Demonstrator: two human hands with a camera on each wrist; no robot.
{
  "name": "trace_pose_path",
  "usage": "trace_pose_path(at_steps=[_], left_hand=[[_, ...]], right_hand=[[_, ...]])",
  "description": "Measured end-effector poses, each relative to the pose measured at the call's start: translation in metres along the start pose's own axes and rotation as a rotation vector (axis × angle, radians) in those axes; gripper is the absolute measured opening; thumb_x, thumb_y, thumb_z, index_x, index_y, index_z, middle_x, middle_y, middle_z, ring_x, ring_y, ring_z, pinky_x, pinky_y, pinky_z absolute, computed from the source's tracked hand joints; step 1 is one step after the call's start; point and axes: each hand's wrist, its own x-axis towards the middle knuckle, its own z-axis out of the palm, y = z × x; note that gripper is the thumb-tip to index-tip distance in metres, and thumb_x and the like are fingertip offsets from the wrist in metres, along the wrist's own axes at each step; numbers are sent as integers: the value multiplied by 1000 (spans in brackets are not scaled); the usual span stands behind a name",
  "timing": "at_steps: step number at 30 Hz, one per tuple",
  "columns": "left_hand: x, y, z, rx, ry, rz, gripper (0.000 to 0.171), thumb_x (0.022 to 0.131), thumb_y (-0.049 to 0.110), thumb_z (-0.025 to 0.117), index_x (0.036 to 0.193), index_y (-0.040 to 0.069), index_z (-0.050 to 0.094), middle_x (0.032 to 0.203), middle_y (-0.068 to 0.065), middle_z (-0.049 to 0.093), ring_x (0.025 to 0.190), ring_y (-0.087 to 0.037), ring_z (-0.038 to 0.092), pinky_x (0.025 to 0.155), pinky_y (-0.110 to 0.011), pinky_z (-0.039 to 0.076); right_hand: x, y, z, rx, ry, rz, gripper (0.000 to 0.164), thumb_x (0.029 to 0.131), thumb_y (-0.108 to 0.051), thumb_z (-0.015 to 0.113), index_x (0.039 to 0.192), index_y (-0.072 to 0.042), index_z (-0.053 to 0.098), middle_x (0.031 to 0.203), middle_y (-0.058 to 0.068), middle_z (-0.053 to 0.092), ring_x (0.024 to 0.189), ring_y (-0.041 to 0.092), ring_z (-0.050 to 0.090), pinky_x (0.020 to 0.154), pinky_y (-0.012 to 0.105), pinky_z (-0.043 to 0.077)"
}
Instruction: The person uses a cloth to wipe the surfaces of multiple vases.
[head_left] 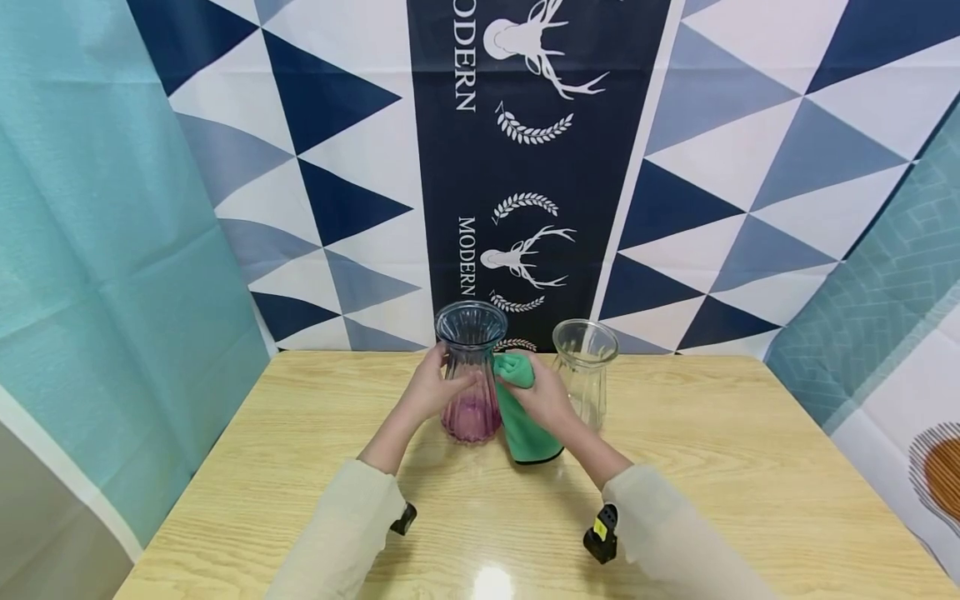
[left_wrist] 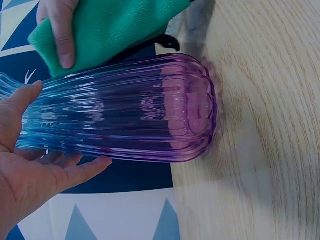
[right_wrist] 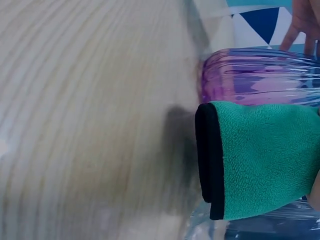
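Observation:
A ribbed glass vase (head_left: 471, 421), blue at the flared top and fading to pink-purple at the base, stands upright on the table. My left hand (head_left: 433, 387) grips it from the left, thumb across the front; the left wrist view shows the fingers curled round the vase (left_wrist: 135, 110). In my right hand (head_left: 547, 398) is a green cloth (head_left: 528, 433) with a dark edge, bunched at the top and hanging down. The cloth (right_wrist: 265, 155) lies right alongside the vase's right side in the right wrist view.
Just right of the right hand stands a clear glass vase (head_left: 592, 392), partly hidden by it. The light wooden table (head_left: 315, 467) ends at a patterned backdrop (head_left: 360, 167) behind. A teal curtain (head_left: 127, 250) hangs on the left. At the far right edge is a round brown-centred pattern (head_left: 941, 471).

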Motion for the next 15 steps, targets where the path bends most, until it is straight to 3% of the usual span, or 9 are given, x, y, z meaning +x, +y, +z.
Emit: trace_pose_path(at_steps=[15], left_hand=[[-3, 3, 4, -50, 51, -3, 68, 78, 20, 73, 132, 0, 36, 137, -22, 45, 131, -36, 40, 111, -50, 32]], right_hand=[[-14, 21, 11, -300, -105, 7, 44, 78, -18, 73, 118, -7, 58, 99, 15, 69, 85, 31, 65, 75, 45, 54]])
